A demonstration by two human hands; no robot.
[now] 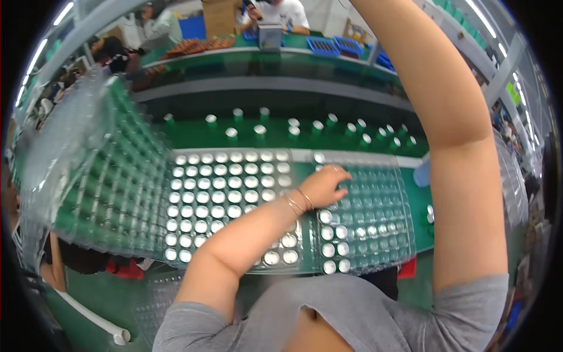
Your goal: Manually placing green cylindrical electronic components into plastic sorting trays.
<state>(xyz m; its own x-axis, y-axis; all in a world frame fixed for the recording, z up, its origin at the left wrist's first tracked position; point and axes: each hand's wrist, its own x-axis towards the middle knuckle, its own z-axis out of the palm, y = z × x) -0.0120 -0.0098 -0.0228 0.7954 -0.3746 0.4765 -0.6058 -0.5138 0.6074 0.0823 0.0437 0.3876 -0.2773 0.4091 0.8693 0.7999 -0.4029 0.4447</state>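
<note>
While your left hand (324,185) rests fingers-together on the clear, mostly empty blister tray (375,217), the filled tray (229,193) adjoins; right hand out of view.

Brown cardboard box (219,17) at far side, top centre, upright behind green counter (328,42). Blue plastic crates (345,46) right of it on same counter, shallow, rectangular. No labels, signs or screens discernible.

A clear plastic tray (375,217) lies flat on the green belt, its grid of pockets mostly empty, with white caps (328,233) filling its left column. Just left, touching it, a second tray (226,199) sits nearly full of caps.
</note>
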